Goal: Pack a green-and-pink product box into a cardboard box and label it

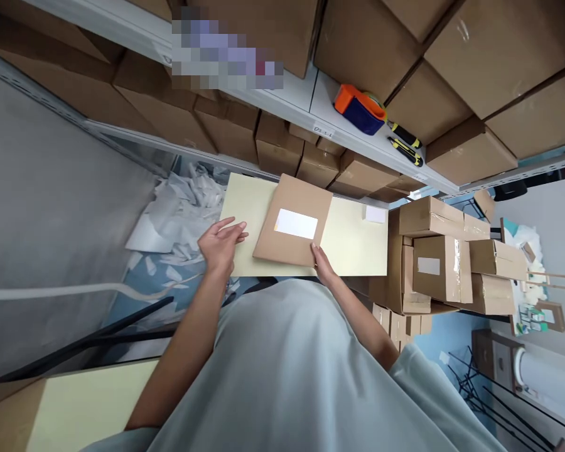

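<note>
A flat brown cardboard box (pixel 290 246) with a white label (pixel 295 223) on its upper face is over the pale yellow table (pixel 353 248), set at a slight angle. My right hand (pixel 323 263) grips its near right corner, thumb on top and the fingers mostly hidden beneath. To the left of the box, my left hand (pixel 219 246) is in the air near the table's left end. Its fingers are apart and loosely bent, and nothing shows in them. A small stack of white labels (pixel 375 215) lies at the table's far right.
Shelves of cardboard boxes (pixel 358 47) rise beyond the table; a tape dispenser (pixel 360 110) and two utility knives (pixel 405 143) lie on one shelf. Stacked boxes (pixel 442 270) stand at the right. Crumpled white paper (pixel 179 201) covers the floor at left, near a white cable (pixel 75 292).
</note>
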A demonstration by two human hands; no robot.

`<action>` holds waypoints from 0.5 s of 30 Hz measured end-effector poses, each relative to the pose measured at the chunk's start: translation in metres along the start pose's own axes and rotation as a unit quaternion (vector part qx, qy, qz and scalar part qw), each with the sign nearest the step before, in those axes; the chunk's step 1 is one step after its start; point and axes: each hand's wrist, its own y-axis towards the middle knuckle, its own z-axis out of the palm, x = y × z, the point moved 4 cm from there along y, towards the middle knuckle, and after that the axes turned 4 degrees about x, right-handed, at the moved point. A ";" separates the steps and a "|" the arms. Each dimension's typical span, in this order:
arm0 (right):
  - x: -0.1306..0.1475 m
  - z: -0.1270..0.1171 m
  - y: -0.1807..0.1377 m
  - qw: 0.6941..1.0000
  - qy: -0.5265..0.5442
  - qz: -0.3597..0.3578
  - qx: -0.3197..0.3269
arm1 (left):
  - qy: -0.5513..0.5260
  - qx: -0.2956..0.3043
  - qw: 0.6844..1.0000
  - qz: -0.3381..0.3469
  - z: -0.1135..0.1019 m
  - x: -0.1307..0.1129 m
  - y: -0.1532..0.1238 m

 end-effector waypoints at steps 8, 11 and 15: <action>-0.006 0.020 -0.001 0.997 0.072 -0.015 -0.039 | 0.091 0.103 0.989 -0.053 0.022 0.047 -0.005; -0.010 0.026 0.000 0.995 0.085 -0.028 -0.052 | 0.119 0.133 0.984 -0.020 0.025 0.055 -0.008; -0.008 0.023 0.000 0.995 0.082 -0.038 -0.052 | 0.169 0.199 0.965 0.019 0.026 0.058 -0.002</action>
